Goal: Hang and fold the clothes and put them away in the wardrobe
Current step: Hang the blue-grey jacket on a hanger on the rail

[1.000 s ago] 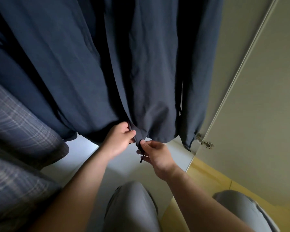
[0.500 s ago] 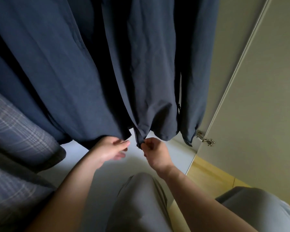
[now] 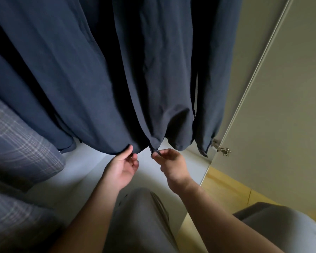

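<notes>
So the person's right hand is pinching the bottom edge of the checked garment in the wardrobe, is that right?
Not quite. The right hand is pinching the bottom edge of a dark blue garment hanging in the wardrobe. The checked garment is off to the left, and neither hand touches it. The head view shows this.

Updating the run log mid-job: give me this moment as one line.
navy garment: hanging | left hand: open, at hem | right hand: pinches hem | plaid garment: left of it
</notes>
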`<state>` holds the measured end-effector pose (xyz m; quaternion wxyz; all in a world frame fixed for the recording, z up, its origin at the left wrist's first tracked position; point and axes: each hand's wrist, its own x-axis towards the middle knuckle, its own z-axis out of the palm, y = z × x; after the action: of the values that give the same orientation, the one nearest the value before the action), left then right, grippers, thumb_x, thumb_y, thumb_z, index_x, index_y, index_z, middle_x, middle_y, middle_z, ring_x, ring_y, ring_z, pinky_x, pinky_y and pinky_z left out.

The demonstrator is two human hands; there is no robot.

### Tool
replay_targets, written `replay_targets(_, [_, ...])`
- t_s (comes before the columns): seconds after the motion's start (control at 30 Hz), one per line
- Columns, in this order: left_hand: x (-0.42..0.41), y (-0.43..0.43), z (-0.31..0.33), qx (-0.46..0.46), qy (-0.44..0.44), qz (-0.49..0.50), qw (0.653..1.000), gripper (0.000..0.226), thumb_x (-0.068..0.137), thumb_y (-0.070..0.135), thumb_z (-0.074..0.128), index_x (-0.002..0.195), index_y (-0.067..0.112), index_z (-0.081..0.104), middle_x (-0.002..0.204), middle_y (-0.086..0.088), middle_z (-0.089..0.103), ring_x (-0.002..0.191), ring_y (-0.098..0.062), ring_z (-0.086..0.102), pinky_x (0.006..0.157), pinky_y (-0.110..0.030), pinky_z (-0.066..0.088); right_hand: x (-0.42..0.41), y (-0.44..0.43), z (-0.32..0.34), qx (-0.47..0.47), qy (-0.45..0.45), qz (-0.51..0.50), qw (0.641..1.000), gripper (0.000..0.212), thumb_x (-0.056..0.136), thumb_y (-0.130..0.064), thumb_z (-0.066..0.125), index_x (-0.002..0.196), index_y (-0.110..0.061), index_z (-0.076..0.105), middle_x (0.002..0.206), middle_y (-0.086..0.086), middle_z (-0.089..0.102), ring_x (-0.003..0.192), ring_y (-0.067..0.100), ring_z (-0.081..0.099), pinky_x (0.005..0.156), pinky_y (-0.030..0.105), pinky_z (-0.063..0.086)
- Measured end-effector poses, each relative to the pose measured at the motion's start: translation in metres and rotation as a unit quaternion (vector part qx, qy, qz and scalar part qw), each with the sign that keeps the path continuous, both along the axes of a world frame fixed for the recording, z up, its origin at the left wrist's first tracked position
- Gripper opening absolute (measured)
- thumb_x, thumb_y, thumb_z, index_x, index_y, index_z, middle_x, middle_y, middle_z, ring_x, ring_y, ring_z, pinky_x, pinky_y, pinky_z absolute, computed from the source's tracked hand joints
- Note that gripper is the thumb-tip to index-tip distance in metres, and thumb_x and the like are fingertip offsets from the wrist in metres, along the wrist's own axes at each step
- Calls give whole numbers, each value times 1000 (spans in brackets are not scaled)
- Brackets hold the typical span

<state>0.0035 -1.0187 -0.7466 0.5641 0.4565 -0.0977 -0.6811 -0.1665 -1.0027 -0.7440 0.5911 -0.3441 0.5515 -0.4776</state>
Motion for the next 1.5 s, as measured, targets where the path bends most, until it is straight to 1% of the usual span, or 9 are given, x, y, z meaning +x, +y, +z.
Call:
replay_targets(0.17, [-18,-6,0,-24,25,3,999,9,97,6,60,104,9,65,89,-5,74,71,-15,71,58,-23,56,-8,-9,2,2,45,-48,998,39,81,-20,82,56,-22,52,50,-8,43,44,11,31,45,23,28])
replay_targets(0.27, [-17,-3,0,-45,-29,8,999,15,91,-5,62,94,8,67,81,-3,71,70,-13,67,65,-21,57,-12,-13,1,4,62,-64,996,44,80,-21,81,48,-23,51,50,-4,37,50,17,28,50,26,27])
replay_targets(0.43, [-22,8,5,-82,-165,-27,982,19,86,-3,74,96,12,69,82,3,67,65,-7,61,66,-22,45,-13,-17,3,29,29,-63,997,24,79,-16,84,62,-13,67,56,-1,64,57,17,58,57,30,48])
replay_targets(0.53, [-26,10,4,-94,-219,-28,971,16,87,5,77,97,11,67,77,1,64,65,-11,60,67,-26,49,-9,-15,3,31,-10,-53,998,17,81,-9,83,69,-8,70,61,4,69,62,16,69,61,27,56])
replay_targets(0.77, [-31,14,2,-122,-215,-43,968,19,89,1,72,108,-1,66,91,-13,73,79,-26,73,70,-28,60,-9,-9,5,28,0,-46,999,14,80,-5,81,71,-4,70,61,5,68,59,17,66,62,27,59])
replay_targets(0.93, [-34,14,-1,-150,-199,-33,968,27,87,-10,69,113,-6,66,102,-19,74,93,-30,74,79,-32,60,-7,-4,7,62,-77,-29,995,13,79,0,79,70,-5,72,70,13,73,58,17,66,60,26,57])
replay_targets(1.13, [-32,14,-8,-150,-290,-31,945,11,86,-3,73,95,4,72,87,-7,77,78,-20,74,66,-24,57,-7,-3,9,78,-101,-25,991,6,82,3,76,83,1,70,74,15,72,59,18,66,60,25,56])
replay_targets(1.37, [-30,14,-9,-156,-246,-14,956,18,86,-5,73,103,-3,70,93,-13,76,83,-23,74,74,-27,59,-5,-5,8,71,-104,-32,991,8,82,2,76,80,-1,69,74,17,71,62,20,68,63,27,58])
replay_targets(1.5, [-34,14,-8,-156,-271,4,950,17,85,-6,74,101,-3,70,88,-10,77,80,-22,74,71,-26,58,-3,-5,6,75,-113,-33,990,10,81,2,78,83,0,68,75,17,73,63,21,69,63,27,57])
